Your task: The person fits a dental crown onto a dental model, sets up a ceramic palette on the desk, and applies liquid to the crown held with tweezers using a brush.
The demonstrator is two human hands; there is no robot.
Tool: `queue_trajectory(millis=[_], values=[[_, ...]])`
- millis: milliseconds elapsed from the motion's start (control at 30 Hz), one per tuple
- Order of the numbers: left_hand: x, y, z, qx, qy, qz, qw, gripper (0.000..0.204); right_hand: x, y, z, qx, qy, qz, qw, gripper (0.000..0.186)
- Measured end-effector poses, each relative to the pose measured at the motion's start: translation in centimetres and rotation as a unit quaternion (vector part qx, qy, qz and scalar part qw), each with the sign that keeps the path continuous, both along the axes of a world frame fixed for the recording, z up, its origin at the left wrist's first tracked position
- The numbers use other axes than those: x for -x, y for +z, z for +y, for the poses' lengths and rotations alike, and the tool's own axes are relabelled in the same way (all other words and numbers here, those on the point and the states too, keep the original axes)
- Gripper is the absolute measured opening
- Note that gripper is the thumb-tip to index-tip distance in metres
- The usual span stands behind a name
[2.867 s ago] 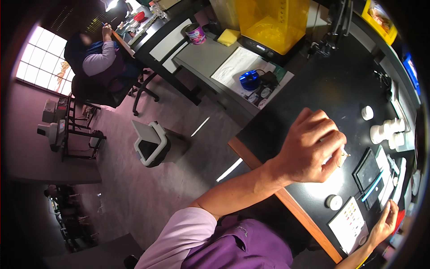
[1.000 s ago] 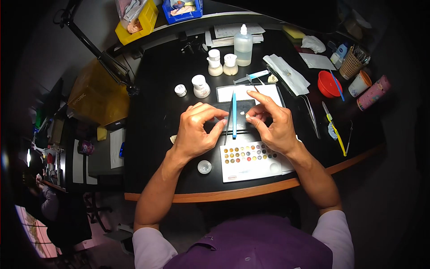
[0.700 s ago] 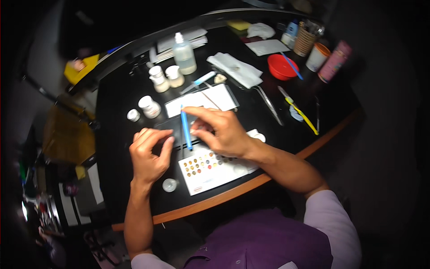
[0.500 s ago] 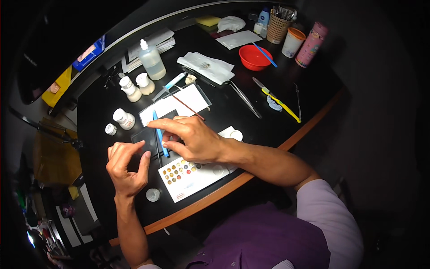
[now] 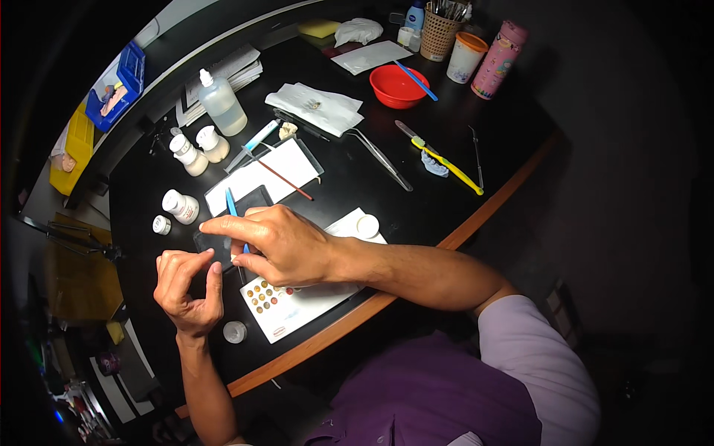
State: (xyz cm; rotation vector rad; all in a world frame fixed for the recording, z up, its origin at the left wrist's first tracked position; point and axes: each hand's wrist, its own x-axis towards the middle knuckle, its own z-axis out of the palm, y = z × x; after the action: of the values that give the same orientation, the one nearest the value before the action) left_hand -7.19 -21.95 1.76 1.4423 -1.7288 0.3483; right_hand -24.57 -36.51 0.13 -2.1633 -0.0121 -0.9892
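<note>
Blue-handled instrument is gripped in the right hand, its thin shaft pinched between thumb and fingers so that the blue end rises out above the knuckles, toward the far side of the table, while the lower end is seen just under the fingers at the near edge of a dark slab. The slab lies flat under the front of the right hand, partly covered by it, and is set against a white sheet on which a thin red-brown stick is laid. The left hand is held just to the left of the slab, its fingers curled and its thumb and forefinger brought close together beside the slab's left corner; whether anything is held between them cannot be told. A white card with rows of coloured dots is placed directly beneath the right wrist, at the near edge of the table. A small white bottle is stood just beyond the left hand, and a small round cap is laid near the left wrist. A red bowl is set well apart, at the far side of the table
</note>
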Motion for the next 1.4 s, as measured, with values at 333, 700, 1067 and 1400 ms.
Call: queue_trajectory(millis=[333,700,1067,1400], values=[[-0.1,0.4,-0.2,-0.016,0.007,0.022,1.0,0.034,-0.4,0.6,0.6,-0.031,0.004,0.008,0.999,0.06],[-0.3,-0.8,0.0,-0.036,-0.024,0.003,0.999,0.045,0.4,1.9,1.0,-0.051,0.002,0.095,0.994,0.071],[-0.6,-1.8,-0.3,-0.035,-0.047,0.037,0.998,0.033,0.4,1.4,0.9,-0.13,0.016,0.115,0.985,0.074],[-0.6,-2.3,-0.5,-0.062,-0.058,0.15,0.985,0.021,0.5,1.7,1.1,-0.162,0.009,0.099,0.982,0.06]])
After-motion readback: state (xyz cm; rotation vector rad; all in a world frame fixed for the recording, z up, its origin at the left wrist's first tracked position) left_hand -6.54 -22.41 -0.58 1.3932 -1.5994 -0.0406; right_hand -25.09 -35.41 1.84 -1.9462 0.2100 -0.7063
